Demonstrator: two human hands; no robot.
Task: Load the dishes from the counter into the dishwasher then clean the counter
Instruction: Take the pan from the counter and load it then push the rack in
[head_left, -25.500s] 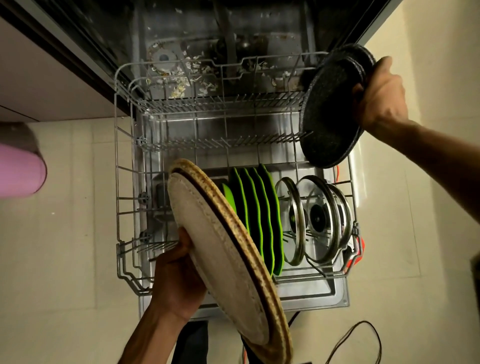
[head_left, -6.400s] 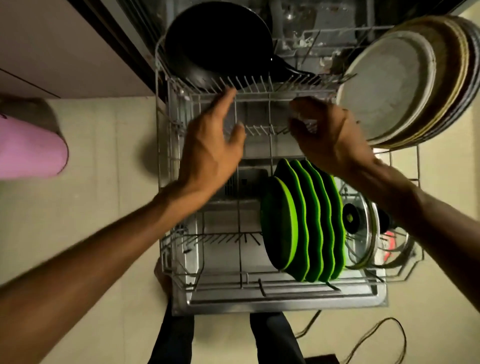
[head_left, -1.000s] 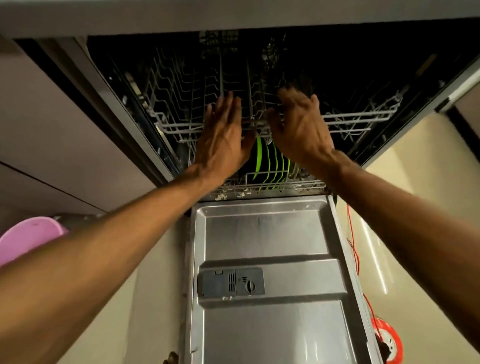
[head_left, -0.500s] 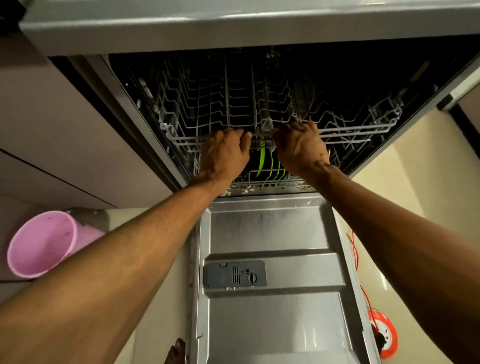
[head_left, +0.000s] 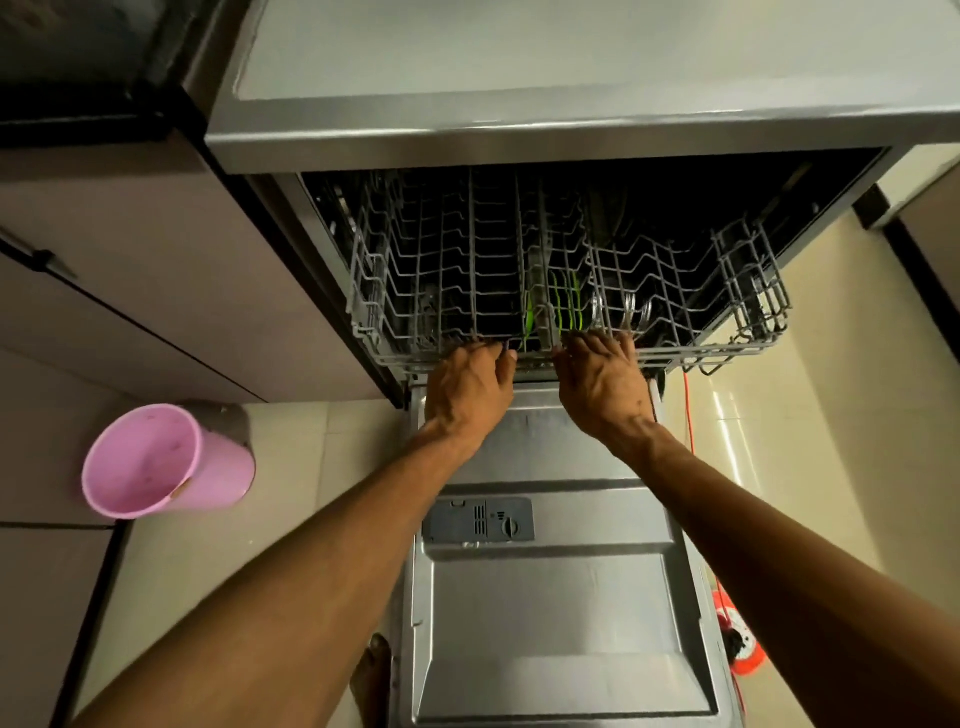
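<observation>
While 1 pink bucket (head_left: 156, 462) is sitting on the floor at left, 2 hands are gripping 1 upper rack's (head_left: 566, 291) front rail: left hand (head_left: 467, 389), then right hand (head_left: 602, 384), fingers curling over the wire. Green plates (head_left: 563, 306) are showing below, count unclear.

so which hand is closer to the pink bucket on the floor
Left. The left hand grips the upper rack's front edge on the side toward the pink bucket; the right hand holds the same edge farther from it.
</observation>
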